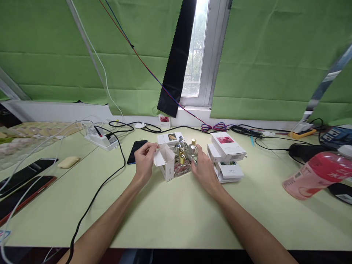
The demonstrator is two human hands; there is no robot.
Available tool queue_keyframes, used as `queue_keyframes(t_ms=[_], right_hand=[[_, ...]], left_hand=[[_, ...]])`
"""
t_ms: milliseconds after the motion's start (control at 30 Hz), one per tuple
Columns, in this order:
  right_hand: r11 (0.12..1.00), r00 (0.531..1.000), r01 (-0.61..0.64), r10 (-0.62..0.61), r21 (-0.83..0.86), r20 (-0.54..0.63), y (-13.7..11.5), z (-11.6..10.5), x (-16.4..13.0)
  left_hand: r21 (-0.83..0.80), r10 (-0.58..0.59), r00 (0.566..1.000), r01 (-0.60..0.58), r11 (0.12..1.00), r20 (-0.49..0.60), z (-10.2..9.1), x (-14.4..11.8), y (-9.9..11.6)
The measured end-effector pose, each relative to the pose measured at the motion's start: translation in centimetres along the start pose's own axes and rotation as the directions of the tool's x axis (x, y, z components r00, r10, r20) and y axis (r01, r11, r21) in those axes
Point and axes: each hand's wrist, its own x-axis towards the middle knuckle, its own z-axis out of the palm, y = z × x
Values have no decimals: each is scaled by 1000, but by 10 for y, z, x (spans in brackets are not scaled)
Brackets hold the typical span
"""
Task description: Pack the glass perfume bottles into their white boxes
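My left hand (145, 161) pinches the flap of a small white carton (168, 167), which stands with its top open. Just right of the carton, several clear glass perfume bottles with gold or silver caps are bunched together, among them a gold-capped bottle (182, 168) at the front. My right hand (204, 168) has its fingers closed around a perfume bottle (193, 153) on the right side of this group; the hand partly hides it. Behind the bottles lies a flat white box (167, 138) with a flower picture.
White boxes (228, 146) are stacked to the right. A phone (136, 151) lies behind my left hand. Black cables (99, 190), a power strip (101, 141) and more phones occupy the left. A pink drink bottle (316, 174) lies at the right edge.
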Motion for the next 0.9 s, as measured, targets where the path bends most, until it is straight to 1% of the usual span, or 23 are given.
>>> queue_keyframes(t_ms=[133, 333, 500, 733, 900], right_hand=[[1000, 1000, -9, 9, -1, 7, 0, -3, 0], [996, 996, -77, 78, -35, 34, -3, -8, -1], [996, 996, -74, 77, -44, 55, -5, -12, -1], [985, 993, -65, 79, -160, 82, -4, -10, -3], [966, 975, -130, 165, -224, 147, -9, -15, -3]], left_hand=[[-6, 1, 1000, -1, 1000, -5, 0, 0, 0], [-12, 0, 1000, 0, 1000, -3, 0, 1, -1], [-19, -5, 1000, 5, 1000, -1, 0, 1, -1], [-13, 4, 1000, -4, 1000, -4, 0, 1, -2], [-12, 2, 1000, -3, 1000, -7, 0, 1, -3]])
